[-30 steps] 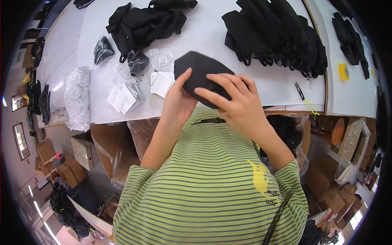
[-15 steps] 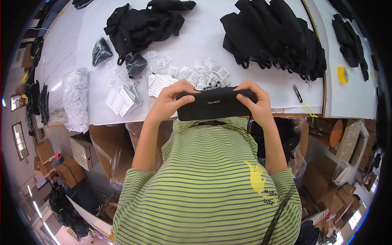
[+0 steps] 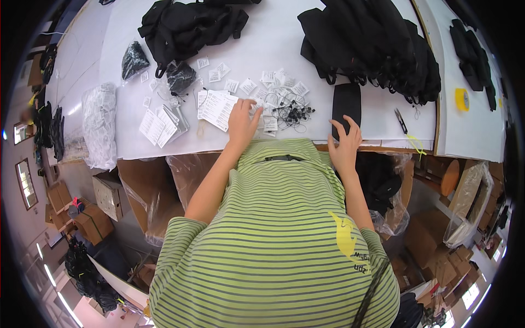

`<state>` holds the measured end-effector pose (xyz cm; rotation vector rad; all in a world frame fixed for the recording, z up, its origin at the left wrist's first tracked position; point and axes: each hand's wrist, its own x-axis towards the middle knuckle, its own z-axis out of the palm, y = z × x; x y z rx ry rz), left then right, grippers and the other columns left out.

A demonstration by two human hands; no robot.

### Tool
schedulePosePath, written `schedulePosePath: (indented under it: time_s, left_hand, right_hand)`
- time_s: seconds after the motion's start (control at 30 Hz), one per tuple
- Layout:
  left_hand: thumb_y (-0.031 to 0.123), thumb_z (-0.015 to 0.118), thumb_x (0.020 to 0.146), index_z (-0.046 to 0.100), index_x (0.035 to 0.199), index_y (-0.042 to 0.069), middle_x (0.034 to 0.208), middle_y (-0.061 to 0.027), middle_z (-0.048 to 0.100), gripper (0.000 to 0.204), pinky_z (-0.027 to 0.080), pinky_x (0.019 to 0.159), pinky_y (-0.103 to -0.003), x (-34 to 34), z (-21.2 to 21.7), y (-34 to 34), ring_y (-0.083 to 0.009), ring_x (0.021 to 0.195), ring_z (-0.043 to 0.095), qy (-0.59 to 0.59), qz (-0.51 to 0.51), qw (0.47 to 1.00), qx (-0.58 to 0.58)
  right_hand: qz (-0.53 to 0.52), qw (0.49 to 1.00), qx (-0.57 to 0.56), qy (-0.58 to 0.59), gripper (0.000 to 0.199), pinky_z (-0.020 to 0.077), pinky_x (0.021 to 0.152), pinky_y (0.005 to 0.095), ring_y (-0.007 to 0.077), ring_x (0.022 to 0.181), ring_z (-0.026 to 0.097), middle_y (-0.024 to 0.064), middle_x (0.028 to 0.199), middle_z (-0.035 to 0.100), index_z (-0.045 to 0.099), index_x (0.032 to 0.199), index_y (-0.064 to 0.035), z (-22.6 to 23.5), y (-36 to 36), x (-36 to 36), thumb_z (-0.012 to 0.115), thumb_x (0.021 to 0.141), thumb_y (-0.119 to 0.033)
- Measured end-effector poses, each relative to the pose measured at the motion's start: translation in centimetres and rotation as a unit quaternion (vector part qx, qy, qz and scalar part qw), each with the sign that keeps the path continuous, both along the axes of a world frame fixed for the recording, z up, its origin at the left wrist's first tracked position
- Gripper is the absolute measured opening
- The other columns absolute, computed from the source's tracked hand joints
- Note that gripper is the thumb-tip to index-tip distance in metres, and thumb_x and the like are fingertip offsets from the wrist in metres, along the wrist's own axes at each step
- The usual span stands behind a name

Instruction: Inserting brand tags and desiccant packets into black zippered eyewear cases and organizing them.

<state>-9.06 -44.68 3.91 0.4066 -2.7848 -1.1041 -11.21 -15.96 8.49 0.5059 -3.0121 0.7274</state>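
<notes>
My left hand (image 3: 242, 121) is over the right edge of a stack of white printed cards (image 3: 217, 110); its thumb and fingers are apart. I cannot tell whether its fingertips touch the cards. Beside it lie small white tags (image 3: 269, 121) and a tangle of thin black strings with small black ends (image 3: 295, 112). A flat black fabric pouch (image 3: 346, 101) lies lengthwise on the white table (image 3: 180, 145), its far end by a heap of black pouches. My right hand (image 3: 345, 145) rests with spread fingers at the pouch's near end.
The heap of black pouches (image 3: 372, 46) stands at the far right, black fabric pieces (image 3: 191, 30) at the far left. Thread snips (image 3: 401, 121) and yellow tape (image 3: 462, 100) lie to the right. A clear plastic bundle (image 3: 100, 127) hangs over the left front edge; open cartons (image 3: 145, 191) sit below.
The black pouch, held up in both hands before, now lies on the table at the right. My left hand has moved to the printed cards, and the string tangle has come into sight.
</notes>
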Motion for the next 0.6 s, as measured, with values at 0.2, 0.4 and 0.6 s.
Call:
schedulePosePath:
  time_s: [0.2,0.4,0.6]
  left_hand:
    - [0.018,0.07,0.078,0.059,0.091,0.005,0.088,-0.0103,0.054,0.022,0.044,0.073,-0.039,-4.7,-1.9,0.4,-0.0288,0.083,0.055,0.058,-0.079,0.99,-0.098]
    - [0.014,0.07,0.077,0.06,0.081,0.005,0.09,-0.0111,0.055,0.014,0.045,0.074,-0.04,-6.4,-1.6,0.1,-0.03,0.084,0.054,0.003,-0.06,0.998,0.007]
    - [0.016,0.071,0.076,0.062,0.08,0.005,0.09,-0.0098,0.058,0.014,0.046,0.071,-0.038,-7.0,-0.9,-0.5,-0.0277,0.078,0.057,0.021,-0.16,0.984,-0.071]
  right_hand:
    - [0.011,0.992,-0.127,0.007,0.03,0.033,0.094,0.0434,0.0307,0.112,0.043,0.0105,0.119,0.048,0.063,0.107,-0.0165,1.8,-4.5,-2.2,0.063,0.078,-0.01]
    - [0.026,0.921,-0.35,-0.169,0.017,0.0419,0.06,0.0242,0.0124,0.069,0.056,0.002,0.088,0.059,0.066,0.097,-0.01,1.8,-6.4,-2.8,0.06,0.082,-0.006]
    - [0.032,0.897,-0.349,-0.269,0.014,0.0414,0.06,0.0204,0.0058,0.067,0.054,0.0003,0.085,0.064,0.066,0.098,-0.0077,0.8,-6.8,-2.9,0.058,0.087,-0.009]
